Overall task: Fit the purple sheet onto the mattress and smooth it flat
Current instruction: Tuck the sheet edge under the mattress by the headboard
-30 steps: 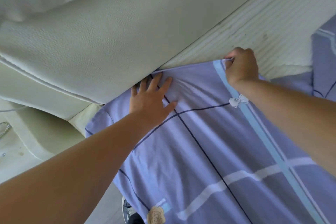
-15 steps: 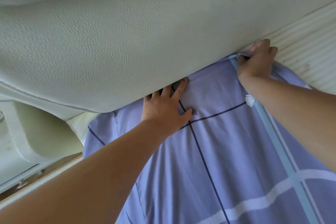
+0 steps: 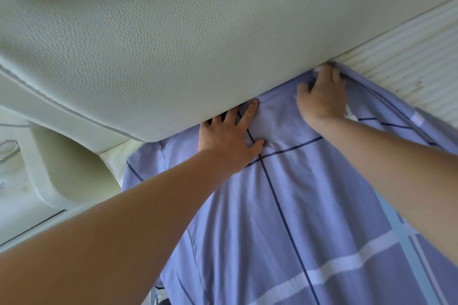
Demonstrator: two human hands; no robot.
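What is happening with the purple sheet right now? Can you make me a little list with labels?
sheet: purple sheet with dark and white lines, spread over the mattress
left hand: flat on the sheet, fingertips under the cream headboard
right hand: curled on the sheet's edge beside the headboard
uncovered: ribbed mattress strip at the upper right
still to do: tucking and smoothing not finished

Matt woven cloth purple sheet [image 3: 285, 205]; pebbled leather-look headboard [image 3: 198, 44]; ribbed quilted mattress [image 3: 409, 57]

Home bedroom, padded cream headboard [image 3: 173, 44], ribbed mattress [image 3: 409, 62], purple checked sheet [image 3: 309, 205]
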